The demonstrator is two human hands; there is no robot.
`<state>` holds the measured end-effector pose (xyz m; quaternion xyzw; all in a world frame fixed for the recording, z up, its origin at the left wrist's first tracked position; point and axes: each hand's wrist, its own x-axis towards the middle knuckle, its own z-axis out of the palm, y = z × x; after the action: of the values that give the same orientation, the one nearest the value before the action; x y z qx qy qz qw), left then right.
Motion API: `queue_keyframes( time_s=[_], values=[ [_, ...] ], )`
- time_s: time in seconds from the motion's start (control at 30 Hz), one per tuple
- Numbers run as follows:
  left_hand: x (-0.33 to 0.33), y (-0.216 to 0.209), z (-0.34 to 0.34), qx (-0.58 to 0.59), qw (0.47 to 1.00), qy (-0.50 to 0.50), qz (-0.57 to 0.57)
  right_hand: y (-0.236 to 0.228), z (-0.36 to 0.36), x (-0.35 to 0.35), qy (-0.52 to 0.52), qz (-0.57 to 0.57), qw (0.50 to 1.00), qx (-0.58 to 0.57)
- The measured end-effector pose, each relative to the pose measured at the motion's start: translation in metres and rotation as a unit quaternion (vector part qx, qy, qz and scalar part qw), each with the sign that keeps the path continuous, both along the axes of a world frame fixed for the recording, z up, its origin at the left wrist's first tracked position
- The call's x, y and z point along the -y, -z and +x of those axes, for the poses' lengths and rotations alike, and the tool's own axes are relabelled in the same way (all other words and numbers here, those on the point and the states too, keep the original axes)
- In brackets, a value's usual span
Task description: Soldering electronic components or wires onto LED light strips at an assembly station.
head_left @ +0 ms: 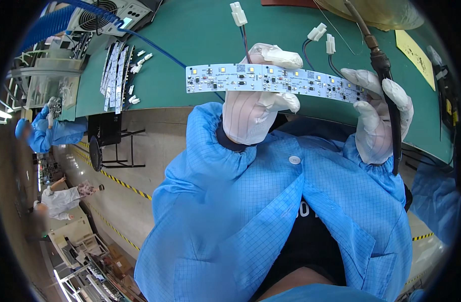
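Observation:
A white LED circuit board strip (224,77), made of joined sections with small yellowish LEDs, is held up above the table's front edge. Around its middle is my left hand (250,113), closed in a white glove with thumb below and fingers behind. My gloved right hand (381,113) pinches the strip's right end between thumb and finger. The same hand holds a soldering iron (382,65) by its black handle, metal end pointing away from me. White plugs (238,14), (317,32), (331,44) on thin dark wires stand out behind the strip.
More board strips (113,75) with white plugs lie on the green table (175,30) at left. A grey box with a fan (114,15), a blue hose (49,27), a yellow sheet (415,55) and a round container (376,12) are around. Two people are far left.

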<state>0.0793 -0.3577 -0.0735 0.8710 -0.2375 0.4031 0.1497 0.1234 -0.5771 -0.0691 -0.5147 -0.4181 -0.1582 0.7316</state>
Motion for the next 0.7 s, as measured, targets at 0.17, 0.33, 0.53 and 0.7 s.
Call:
queue_keyframes(
  time_s=[0.17,0.33,0.53,0.7],
  values=[
    [0.003,-0.023,-0.004,-0.068,0.995,0.017,-0.077,0.001,-0.002,-0.001,0.019,-0.024,1.0,0.004],
    [-0.021,-0.032,-0.011,-0.324,0.86,0.132,-0.371,0.001,0.003,0.008,0.035,-0.029,0.999,0.025],
    [-0.028,-0.04,-0.025,-0.238,0.814,0.141,-0.511,0.003,-0.001,0.01,0.037,-0.007,0.999,-0.022],
    [-0.023,-0.04,-0.027,-0.171,0.872,0.117,-0.443,0.002,0.003,0.011,0.064,-0.026,0.997,-0.022]
  ],
)
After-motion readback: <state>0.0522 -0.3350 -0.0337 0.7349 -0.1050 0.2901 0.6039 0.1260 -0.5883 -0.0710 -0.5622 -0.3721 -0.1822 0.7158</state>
